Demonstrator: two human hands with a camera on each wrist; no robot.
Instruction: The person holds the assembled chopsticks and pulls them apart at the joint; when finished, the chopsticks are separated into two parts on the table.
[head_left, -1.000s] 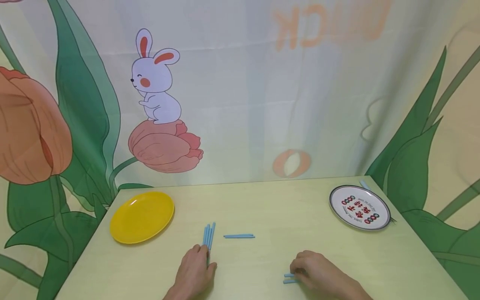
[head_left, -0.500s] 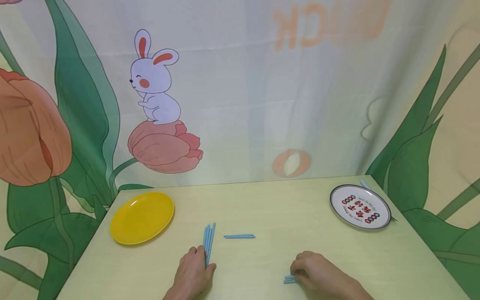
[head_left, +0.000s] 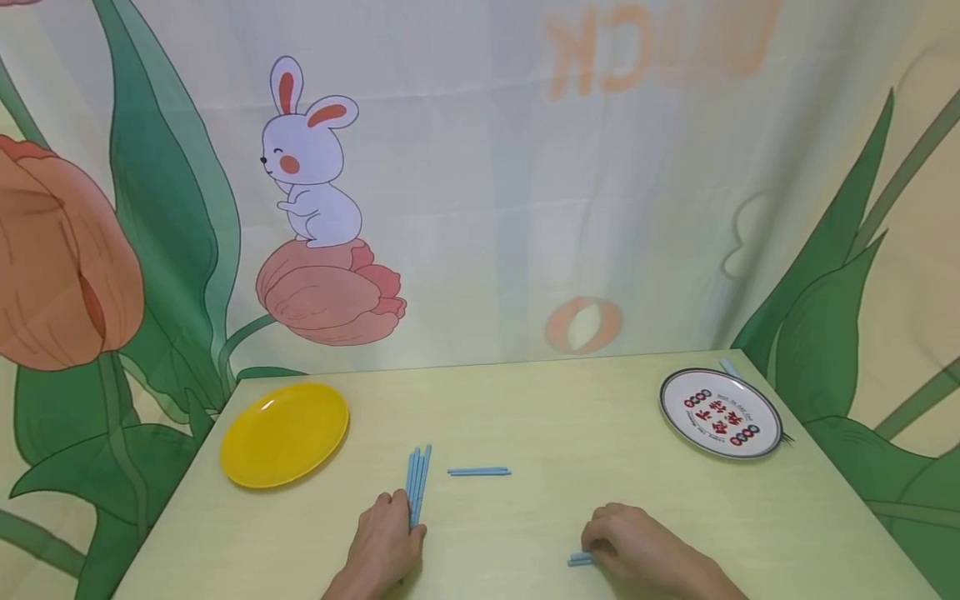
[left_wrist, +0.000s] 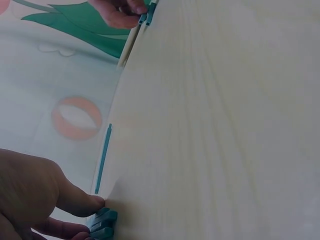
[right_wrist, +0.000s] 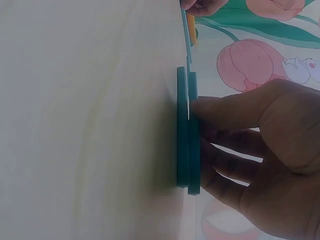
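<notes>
Between its thumb and fingers my left hand (head_left: pixel 384 537) pinches a bundle of several slim blue sticks (head_left: pixel 418 477); the far part fans slightly over the table. Their blunt ends cluster at the fingertips in the left wrist view. My right hand (head_left: pixel 633 542) grips two blue sticks (right_wrist: pixel 188 130) side by side near the tabletop, the thumb along one edge. In the head view only their left ends stick out from under that hand. A pair of similar blue sticks (head_left: pixel 478 472) lies flat between the hands, a little farther away.
A yellow plate (head_left: pixel 285 435) sits at the table's left side. Back right is a white plate (head_left: pixel 720 414) with red characters and a dark rim; something light blue (head_left: pixel 729 367) and dark bristles (head_left: pixel 786 438) show from behind it. A printed curtain hangs beyond.
The two sticks in my right hand have come closer together, and less of them shows. My left hand has shifted slightly left, its thumb closer to the bundle. The middle pair stays put.
</notes>
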